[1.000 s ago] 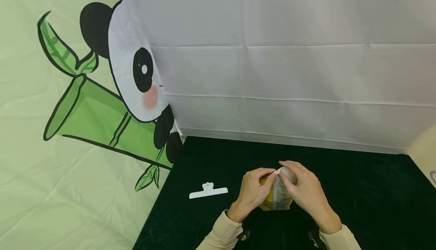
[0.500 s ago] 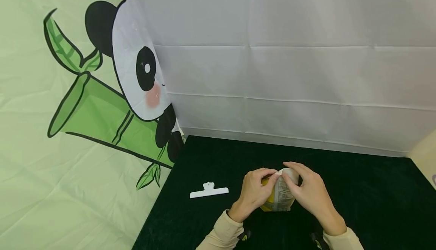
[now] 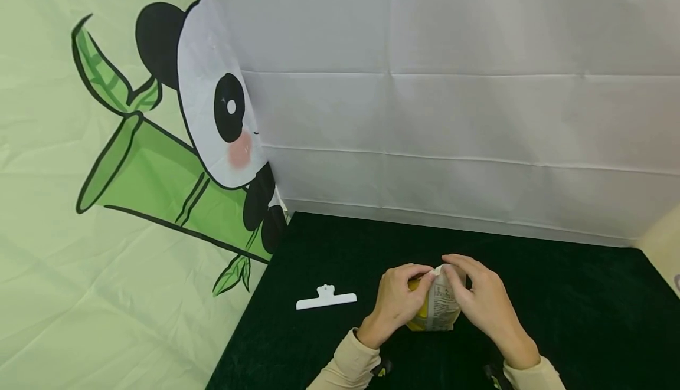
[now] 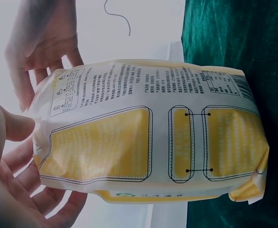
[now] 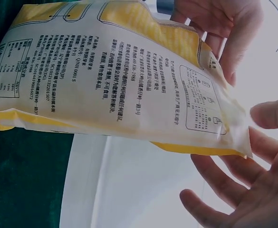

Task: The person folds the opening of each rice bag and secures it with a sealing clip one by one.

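A yellow-and-white food bag (image 3: 442,308) stands upright on the dark green tabletop, its top between both hands. The left hand (image 3: 397,300) pinches the left part of the top edge, thumb on the near side. At the right part, the right hand (image 3: 487,301) holds the edge loosely between thumb and fingers. In the left wrist view, the bag's printed panel (image 4: 100,145) shows, with left fingers behind it. The right wrist view shows small print and a barcode on the bag (image 5: 96,85); the right fingers (image 5: 219,175) are spread beside its top corner.
A white wide-jawed bag clip (image 3: 326,299) lies on the green cloth (image 3: 563,313) to the left of the hands. Behind the table hangs a white creased sheet (image 3: 451,118). A pale green panda-print sheet (image 3: 154,154) hangs along the left side.
The right thumb has slid slightly right along the bag's top edge. The left hand keeps its pinch. The view has shifted a little; the clip lies where it was.
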### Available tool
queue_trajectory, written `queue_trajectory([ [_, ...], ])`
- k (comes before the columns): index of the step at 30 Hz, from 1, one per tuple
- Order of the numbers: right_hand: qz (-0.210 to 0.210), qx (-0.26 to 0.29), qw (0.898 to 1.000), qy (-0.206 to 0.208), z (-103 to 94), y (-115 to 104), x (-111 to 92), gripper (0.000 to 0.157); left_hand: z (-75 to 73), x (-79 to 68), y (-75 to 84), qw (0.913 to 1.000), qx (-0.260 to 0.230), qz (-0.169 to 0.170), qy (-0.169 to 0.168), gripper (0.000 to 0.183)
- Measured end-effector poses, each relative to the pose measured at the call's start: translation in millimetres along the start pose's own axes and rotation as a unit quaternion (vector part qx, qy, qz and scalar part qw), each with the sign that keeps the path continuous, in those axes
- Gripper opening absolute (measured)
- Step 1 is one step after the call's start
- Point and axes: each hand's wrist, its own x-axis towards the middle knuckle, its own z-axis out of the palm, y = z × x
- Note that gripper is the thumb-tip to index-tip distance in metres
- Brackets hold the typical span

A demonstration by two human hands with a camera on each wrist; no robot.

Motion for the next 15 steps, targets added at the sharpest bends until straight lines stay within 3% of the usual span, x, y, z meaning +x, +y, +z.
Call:
queue_trajectory([
  [15,-0.011,-0.009,1.0,-0.003,1.9,-3.0,3.8,0.024,1.2,0.9,-1.1,0.9998,0.012,0.011,0.007,0.023],
])
